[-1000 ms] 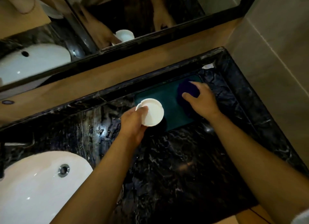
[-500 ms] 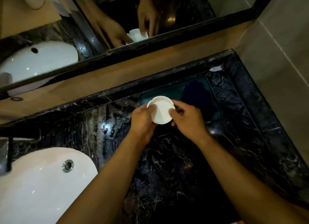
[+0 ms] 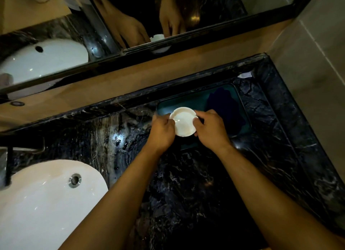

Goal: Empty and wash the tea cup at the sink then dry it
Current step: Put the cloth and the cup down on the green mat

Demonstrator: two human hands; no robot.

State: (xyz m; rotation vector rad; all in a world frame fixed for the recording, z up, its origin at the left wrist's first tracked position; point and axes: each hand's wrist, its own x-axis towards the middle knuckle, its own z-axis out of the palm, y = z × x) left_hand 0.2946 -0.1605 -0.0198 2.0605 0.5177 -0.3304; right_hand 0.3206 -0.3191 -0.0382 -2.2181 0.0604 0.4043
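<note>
Head view: my left hand (image 3: 162,133) and right hand (image 3: 211,131) pinch opposite rims of the small round white ceramic tea cup (image 3: 183,124), held between them above the dark green rectangular tray (image 3: 190,100) on the black marble desk (image 3: 196,184).
</note>
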